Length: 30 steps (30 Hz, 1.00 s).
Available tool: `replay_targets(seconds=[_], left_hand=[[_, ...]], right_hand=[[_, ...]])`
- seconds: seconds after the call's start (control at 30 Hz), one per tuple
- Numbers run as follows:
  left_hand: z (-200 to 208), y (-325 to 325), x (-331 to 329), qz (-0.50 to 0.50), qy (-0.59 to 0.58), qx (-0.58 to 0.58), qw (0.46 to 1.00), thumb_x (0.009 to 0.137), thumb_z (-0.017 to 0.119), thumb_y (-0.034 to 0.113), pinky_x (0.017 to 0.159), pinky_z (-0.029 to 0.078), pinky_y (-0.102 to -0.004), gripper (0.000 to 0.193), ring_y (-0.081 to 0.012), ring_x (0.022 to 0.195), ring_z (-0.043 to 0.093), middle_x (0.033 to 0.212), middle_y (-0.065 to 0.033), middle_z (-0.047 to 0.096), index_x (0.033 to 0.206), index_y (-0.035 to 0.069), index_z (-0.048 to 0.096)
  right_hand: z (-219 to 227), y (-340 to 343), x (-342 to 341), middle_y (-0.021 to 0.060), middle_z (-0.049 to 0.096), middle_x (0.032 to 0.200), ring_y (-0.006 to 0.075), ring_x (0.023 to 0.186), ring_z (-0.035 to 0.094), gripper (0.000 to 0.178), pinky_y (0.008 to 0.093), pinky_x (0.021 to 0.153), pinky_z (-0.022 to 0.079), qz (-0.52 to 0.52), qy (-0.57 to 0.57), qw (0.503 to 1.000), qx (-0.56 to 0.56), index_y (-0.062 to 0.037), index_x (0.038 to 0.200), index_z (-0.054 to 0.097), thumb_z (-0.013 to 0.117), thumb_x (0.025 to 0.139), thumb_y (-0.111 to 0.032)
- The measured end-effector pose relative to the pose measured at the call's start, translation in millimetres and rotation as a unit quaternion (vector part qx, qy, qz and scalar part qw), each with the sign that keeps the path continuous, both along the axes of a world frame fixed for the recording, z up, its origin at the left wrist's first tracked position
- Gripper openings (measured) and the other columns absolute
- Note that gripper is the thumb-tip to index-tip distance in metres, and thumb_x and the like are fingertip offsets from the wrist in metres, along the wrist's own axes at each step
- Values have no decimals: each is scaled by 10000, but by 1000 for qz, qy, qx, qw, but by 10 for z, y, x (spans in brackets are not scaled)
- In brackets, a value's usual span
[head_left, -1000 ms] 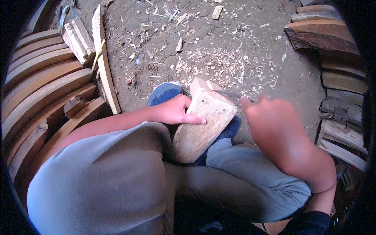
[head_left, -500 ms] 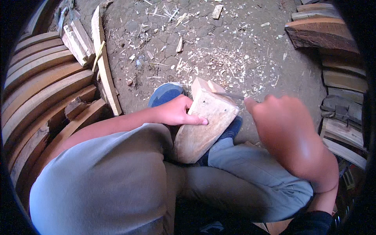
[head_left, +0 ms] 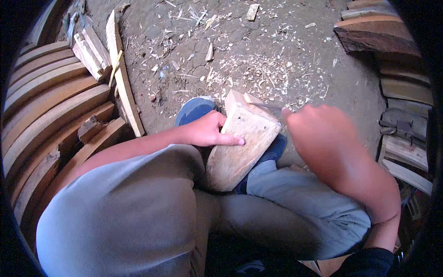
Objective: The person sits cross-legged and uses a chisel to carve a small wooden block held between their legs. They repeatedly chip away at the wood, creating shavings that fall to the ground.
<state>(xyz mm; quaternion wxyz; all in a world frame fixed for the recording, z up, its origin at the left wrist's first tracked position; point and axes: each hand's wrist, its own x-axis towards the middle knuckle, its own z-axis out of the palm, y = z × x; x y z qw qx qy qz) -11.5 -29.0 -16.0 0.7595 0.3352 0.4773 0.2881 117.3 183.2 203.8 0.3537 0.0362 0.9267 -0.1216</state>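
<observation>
The wooden block (head_left: 242,141) stands tilted between the person's knees, its lower end resting against the legs. The left hand (head_left: 207,131) lies on the block's left edge, fingers (head_left: 230,140) across its face. The right hand (head_left: 323,134) is just right of the block, a thin blade (head_left: 267,106) reaching from it to the block's top corner. Beyond the block, wood shavings (head_left: 258,74) cover the floor (head_left: 184,55). Left of the block lie stacked curved planks (head_left: 46,106); well to its right, more wood pieces (head_left: 392,60).

free: chip-strewn dirt floor (head_left: 286,55) ahead | blocked: curved planks (head_left: 41,106) left
</observation>
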Motion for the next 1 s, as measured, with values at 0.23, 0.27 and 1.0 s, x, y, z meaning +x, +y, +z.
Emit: replay_targets(seconds=[0.23,0.27,1.0], left_hand=[[-30,-29,55,32,-19,5,999,897,817,428,888,534,-352,494,-157,988,700,1021,-135,782,1089,-25,777],[-4,-44,50,33,-22,2,999,905,819,386,908,532,-353,459,-151,1021,691,1062,-123,782,1110,-21,774],[19,28,-1,16,-25,-4,1000,923,809,327,962,518,-360,416,-158,1076,677,1108,-108,780,1145,-22,761]], right_hand=[[80,70,-34,119,626,823,325,824,647,130,454,722,505,4,14,1000,-6,-66,1047,652,543,988,-102],[77,70,-45,118,622,818,325,818,644,119,453,719,504,7,18,1000,-8,-70,1034,651,547,985,-103],[47,6,104,139,623,908,329,881,634,133,427,785,502,-30,21,998,-45,-60,1020,621,571,900,-88]])
